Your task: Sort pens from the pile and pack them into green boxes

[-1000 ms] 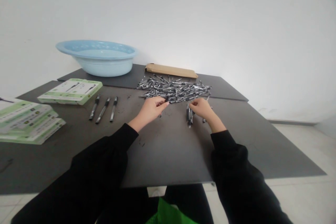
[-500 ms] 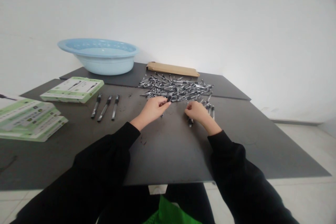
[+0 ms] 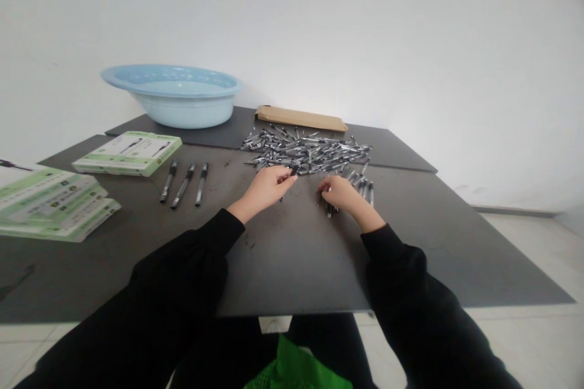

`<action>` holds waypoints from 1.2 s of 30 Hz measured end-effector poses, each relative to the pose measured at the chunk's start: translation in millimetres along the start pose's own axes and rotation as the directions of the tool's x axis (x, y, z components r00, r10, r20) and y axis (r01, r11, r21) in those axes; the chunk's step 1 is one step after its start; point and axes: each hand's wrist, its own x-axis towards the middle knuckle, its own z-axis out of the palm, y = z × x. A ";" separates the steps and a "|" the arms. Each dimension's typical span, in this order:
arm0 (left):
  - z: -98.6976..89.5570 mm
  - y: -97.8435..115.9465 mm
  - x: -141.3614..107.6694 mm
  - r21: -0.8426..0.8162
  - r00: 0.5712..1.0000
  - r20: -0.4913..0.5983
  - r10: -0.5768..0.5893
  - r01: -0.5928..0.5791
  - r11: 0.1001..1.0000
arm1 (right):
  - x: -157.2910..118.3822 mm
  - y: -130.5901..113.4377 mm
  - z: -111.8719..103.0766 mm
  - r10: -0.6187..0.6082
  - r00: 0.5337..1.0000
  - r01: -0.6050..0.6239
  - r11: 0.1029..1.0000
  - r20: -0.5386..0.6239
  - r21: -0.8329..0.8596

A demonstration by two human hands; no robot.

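Observation:
My left hand (image 3: 270,187) is closed around a pen, its black end (image 3: 295,169) sticking out past the thumb and index finger. To the right, my right hand (image 3: 339,192) is lowered over a row of clear pens with black parts (image 3: 364,187), fingers bent in a pinch. A slim dark end shows at its fingertips, seemingly of a pen; the rest is covered by the hand. More pen ends (image 3: 331,211) poke out beneath the palm. Behind both hands lies a large jumbled heap of similar pens (image 3: 314,153).
Three pens (image 3: 184,185) lie side by side on the dark table (image 3: 292,267), left of my hands. A green-and-white box (image 3: 128,154) and flattened or stacked green-and-white cartons (image 3: 55,206) are farther left. Behind stand a blue basin (image 3: 182,106) and a brown cardboard piece (image 3: 301,118).
My right hand's fingers have shifted slightly left, and a slim dark end now shows at their tips. My left hand keeps its pen in nearly the same place.

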 end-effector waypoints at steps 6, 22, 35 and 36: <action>1.5 -3.9 0.5 0.019 1.000 0.015 0.025 -0.025 1.000 | 6.3 2.7 7.5 -0.146 0.989 0.146 0.988 0.005 0.060; -7.9 13.6 0.2 0.015 0.987 -0.159 0.005 -0.002 1.000 | 28.2 -12.7 37.8 -0.298 0.950 0.291 0.953 -0.095 -0.081; 8.6 7.7 -6.9 -0.041 0.997 0.065 0.050 -0.047 0.998 | 9.8 -25.8 -14.2 0.174 0.868 0.389 0.343 -0.465 0.855; 10.8 8.3 -7.9 -0.045 0.994 0.084 0.069 -0.066 0.997 | 6.4 -28.2 -21.0 0.177 0.891 0.385 0.191 -0.418 0.903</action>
